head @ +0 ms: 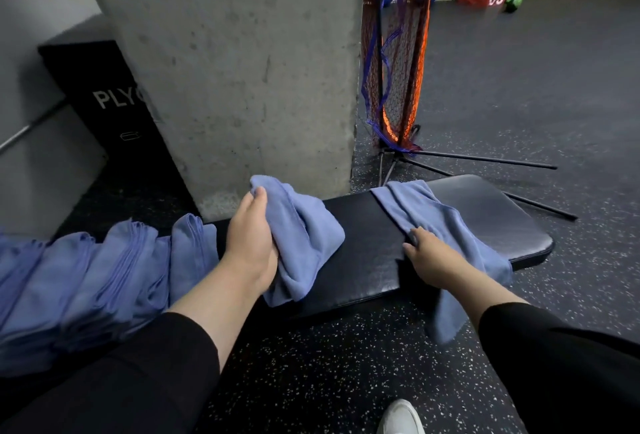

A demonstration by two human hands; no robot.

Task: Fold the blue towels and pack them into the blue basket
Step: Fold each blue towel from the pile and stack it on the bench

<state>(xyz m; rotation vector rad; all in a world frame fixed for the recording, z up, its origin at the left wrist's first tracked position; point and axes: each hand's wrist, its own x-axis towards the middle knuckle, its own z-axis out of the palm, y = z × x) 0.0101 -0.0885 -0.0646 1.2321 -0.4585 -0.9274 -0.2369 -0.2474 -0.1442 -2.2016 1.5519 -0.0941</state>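
1. The left hand (251, 243) grips a bunched blue towel (304, 243), fingers curled round its upper edge, holding it over the black padded surface (367, 250).
2. The right hand (427, 255) rests on a second blue towel (440, 217) draped across the surface; its fingertips curl at the towel's near edge, pinching the cloth.
3. That towel's lower end hangs off the near side toward the speckled floor (329, 374).
4. A heap of more blue towels (97, 278) lies at the left, beside a concrete pillar (242, 70).
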